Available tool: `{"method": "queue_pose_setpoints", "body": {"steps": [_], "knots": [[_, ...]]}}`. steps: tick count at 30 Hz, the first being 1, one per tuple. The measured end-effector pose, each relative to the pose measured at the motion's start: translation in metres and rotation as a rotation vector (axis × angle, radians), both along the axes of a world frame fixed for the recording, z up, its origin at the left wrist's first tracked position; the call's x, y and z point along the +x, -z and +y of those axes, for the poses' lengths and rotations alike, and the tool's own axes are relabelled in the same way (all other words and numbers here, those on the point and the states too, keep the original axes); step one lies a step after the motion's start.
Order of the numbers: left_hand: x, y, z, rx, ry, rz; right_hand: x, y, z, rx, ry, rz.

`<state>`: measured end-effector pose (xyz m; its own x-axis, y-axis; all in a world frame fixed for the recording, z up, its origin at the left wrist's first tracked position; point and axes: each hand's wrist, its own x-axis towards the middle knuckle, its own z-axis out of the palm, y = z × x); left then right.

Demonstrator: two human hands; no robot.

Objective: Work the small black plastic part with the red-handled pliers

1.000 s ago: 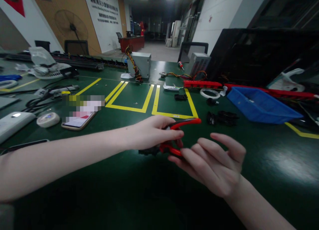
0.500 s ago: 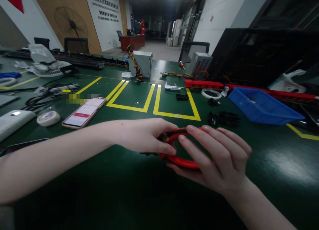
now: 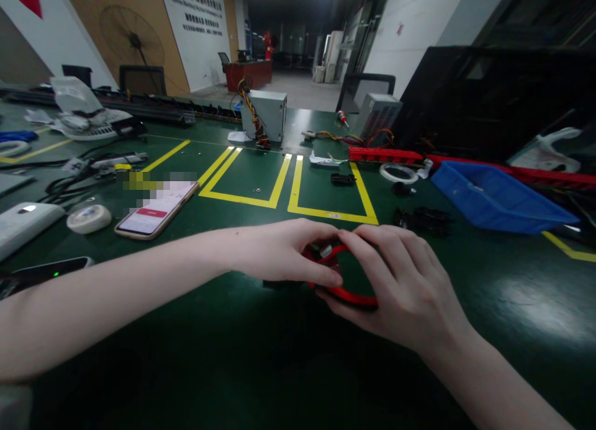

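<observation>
Red-handled pliers (image 3: 356, 298) are held low over the green table, in front of me. My right hand (image 3: 405, 281) is wrapped round their handles, fingers on the upper one and thumb below. At the head of the pliers my left hand (image 3: 279, 250) is closed, thumb and fingers pinched together. What it pinches is mostly hidden; a small pale bit (image 3: 326, 251) shows between the fingers. A black piece (image 3: 284, 283) sticks out beneath my left hand. The jaws of the pliers cannot be made out.
Left lie a phone (image 3: 156, 211), a white roll (image 3: 88, 219) and cables (image 3: 69, 179). Yellow tape (image 3: 239, 199) marks the green table (image 3: 209, 355). Behind stand metal power supply boxes (image 3: 267, 113). Right are black parts (image 3: 423, 220), a white ring (image 3: 398, 174) and a blue bin (image 3: 498, 200).
My right hand has squeezed the pliers' handles closer together, its fingers drawing in toward my left hand. My left hand has shifted slightly right. The view has tipped down a little.
</observation>
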<state>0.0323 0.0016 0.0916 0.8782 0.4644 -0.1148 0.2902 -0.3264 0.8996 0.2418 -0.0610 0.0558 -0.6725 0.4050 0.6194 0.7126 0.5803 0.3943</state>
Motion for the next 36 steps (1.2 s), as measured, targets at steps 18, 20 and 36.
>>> {"method": "queue_pose_setpoints", "body": {"steps": [18, 20, 36], "knots": [[-0.037, 0.049, -0.005, 0.234, -0.484, -0.06, 0.051, 0.027, 0.008, -0.201, 0.065, 0.113], [-0.038, 0.061, -0.013, 0.327, -0.418, 0.001, 0.057, 0.037, 0.008, -0.249, 0.049, 0.14], [-0.041, 0.086, -0.011, 0.599, -0.208, 0.015, 0.055, 0.05, 0.009, -0.311, -0.032, 0.187]]}}
